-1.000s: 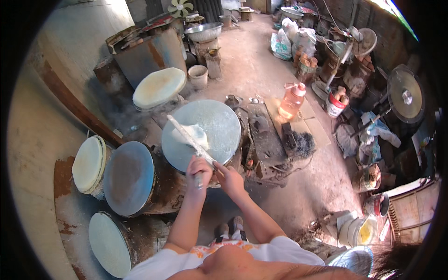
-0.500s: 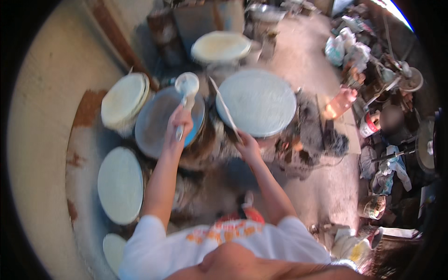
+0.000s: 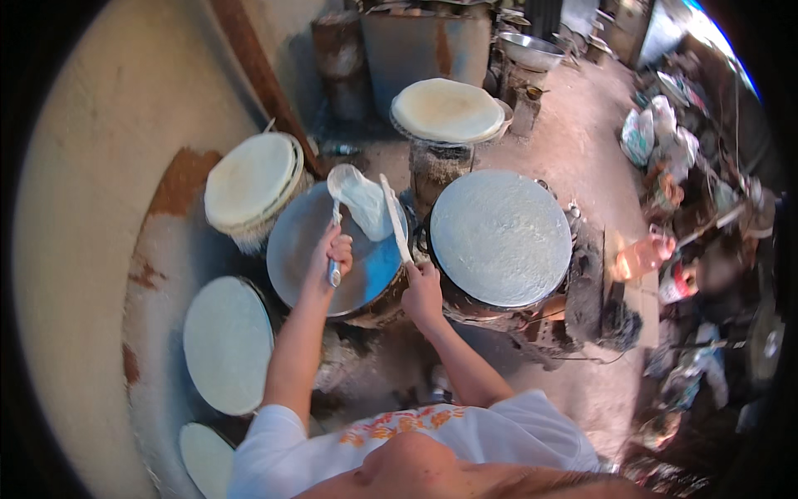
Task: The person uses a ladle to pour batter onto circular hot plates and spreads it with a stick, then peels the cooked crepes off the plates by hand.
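left hand is closed round the handle of a ladle, bowl end up over the far part of the round metal griddle. a thin white wet sheet hangs off the ladle end, draped between it and the flat stick. right hand is closed round the lower end of that stick, which slants up and away across the griddle's right edge. the griddle shows bare grey-blue metal, sitting on a sooty stove body.

just right of it, a second round griddle covered all over by a pale cooked sheet, also on a dark stove. beyond both, a stack of pale round sheets on a stand. left of the bare griddle, another stack of round pale discs, edges layered. nearer the person on the left, a pale round disc lying flat, and part of another disc at the lower edge.

room: curved pale plaster wall on the left with rust-brown patches. rusty metal box at the back, metal bowl next to it. dirt floor to the right, cluttered with bags, an orange plastic bottle and dark debris; details there too blurred to tell.
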Demonstrator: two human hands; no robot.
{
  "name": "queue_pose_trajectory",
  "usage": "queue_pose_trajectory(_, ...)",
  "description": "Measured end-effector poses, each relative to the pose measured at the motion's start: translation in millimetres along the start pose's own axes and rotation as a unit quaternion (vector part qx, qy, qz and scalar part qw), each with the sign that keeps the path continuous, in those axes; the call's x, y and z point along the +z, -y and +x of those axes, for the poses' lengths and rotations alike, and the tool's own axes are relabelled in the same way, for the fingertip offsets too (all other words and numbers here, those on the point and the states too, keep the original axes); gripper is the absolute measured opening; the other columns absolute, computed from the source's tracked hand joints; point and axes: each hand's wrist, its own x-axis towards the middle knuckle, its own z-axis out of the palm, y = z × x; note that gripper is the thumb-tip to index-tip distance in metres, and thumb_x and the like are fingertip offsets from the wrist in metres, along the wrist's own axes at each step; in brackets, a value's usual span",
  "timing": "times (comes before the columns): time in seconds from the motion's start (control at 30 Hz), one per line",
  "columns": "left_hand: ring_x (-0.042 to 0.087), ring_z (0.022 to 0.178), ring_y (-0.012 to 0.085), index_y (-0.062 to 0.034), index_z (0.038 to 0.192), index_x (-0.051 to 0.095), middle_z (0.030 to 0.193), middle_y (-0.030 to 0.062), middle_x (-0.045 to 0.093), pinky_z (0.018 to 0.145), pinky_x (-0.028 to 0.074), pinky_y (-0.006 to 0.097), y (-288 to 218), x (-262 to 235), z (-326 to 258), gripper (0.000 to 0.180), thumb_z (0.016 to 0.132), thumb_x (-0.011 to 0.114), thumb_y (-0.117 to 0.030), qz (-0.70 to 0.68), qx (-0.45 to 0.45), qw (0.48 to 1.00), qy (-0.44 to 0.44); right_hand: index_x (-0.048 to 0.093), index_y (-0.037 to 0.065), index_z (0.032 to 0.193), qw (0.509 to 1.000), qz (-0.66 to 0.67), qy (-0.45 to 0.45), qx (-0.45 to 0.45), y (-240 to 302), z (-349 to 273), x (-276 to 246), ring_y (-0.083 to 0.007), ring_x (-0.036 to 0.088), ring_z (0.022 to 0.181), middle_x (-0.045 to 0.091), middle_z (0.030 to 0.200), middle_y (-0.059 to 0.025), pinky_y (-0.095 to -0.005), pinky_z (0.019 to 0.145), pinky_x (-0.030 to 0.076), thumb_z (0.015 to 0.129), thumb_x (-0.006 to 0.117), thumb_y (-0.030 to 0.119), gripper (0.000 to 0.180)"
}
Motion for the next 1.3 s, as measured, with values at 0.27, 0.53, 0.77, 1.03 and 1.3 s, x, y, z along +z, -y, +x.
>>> queue_pose_trajectory(0.27, 0.032, 0.041, 0.0008, -0.0258, 0.129, 0.041, 0.06, -0.0051, 0.034, 0.035, 0.03, 0.016, -37.5, 5.5, -22.1, 0.034, 0.097, 0.046, -0.016, 0.2, 0.112, 0.972, -0.061, 0.063, 0.005, 0.107, 0.966, 0.197, 0.111, 0.126, 14.1, 56.1, -43.5, -0.0256, 0.062, 0.073, 0.062, 0.098, -0.014, -0.0351, 0.068, 0.05, 0.068, 0.055, -0.004, 0.04)
queue_pose_trajectory(0.53, 0.031, 0.04, 0.0015, -0.0325, 0.138, 0.032, 0.061, -0.0045, 0.036, 0.035, 0.028, 0.016, -45.3, 7.2, -17.8, 0.046, 0.097, 0.045, -0.016, 0.231, 0.096, 0.966, -0.06, 0.066, 0.009, 0.107, 0.995, -0.081, 0.006, -0.057, 3.3, 58.0, 14.3, -0.0351, 0.053, 0.102, 0.06, 0.1, -0.0119, -0.0411, 0.086, 0.047, 0.071, 0.057, -0.001, 0.039)
queue_pose_trajectory(0.77, 0.03, 0.04, 0.0029, -0.0358, 0.14, 0.029, 0.059, -0.0035, 0.032, 0.035, 0.029, 0.017, -34.6, -3.3, -18.0, 0.054, 0.095, 0.047, -0.013, 0.29, 0.106, 0.948, -0.071, 0.065, 0.009, 0.105, 0.993, -0.071, 0.016, -0.095, 23.0, 35.7, 49.0, -0.0299, 0.057, 0.094, 0.061, 0.102, -0.0095, -0.038, 0.079, 0.048, 0.076, 0.052, 0.002, 0.033)
queue_pose_trajectory(1.03, 0.031, 0.037, 0.0037, -0.012, 0.104, 0.053, 0.055, -0.0042, 0.033, 0.036, 0.031, 0.018, -50.4, -25.1, -73.2, 0.016, 0.097, 0.047, -0.024, 0.059, 0.14, 0.987, -0.061, 0.065, 0.007, 0.104, 0.996, 0.013, 0.045, -0.08, 32.2, 36.1, 45.6, -0.0323, 0.055, 0.097, 0.061, 0.098, -0.0099, -0.0397, 0.081, 0.048, 0.072, 0.052, 0.0, 0.035)
queue_pose_trajectory(1.3, 0.041, 0.035, 0.0088, -0.0097, 0.064, 0.038, 0.05, -0.0018, 0.035, 0.036, 0.039, 0.023, -10.0, -21.6, -110.7, 0.036, 0.098, 0.042, -0.022, -0.366, 0.149, 0.88, 0.264, 0.07, 0.01, 0.096, 0.983, -0.085, 0.047, -0.156, -7.7, 87.7, 17.9, -0.0279, 0.056, 0.091, 0.065, 0.096, -0.0051, -0.0378, 0.08, 0.047, 0.073, 0.057, 0.005, 0.027)
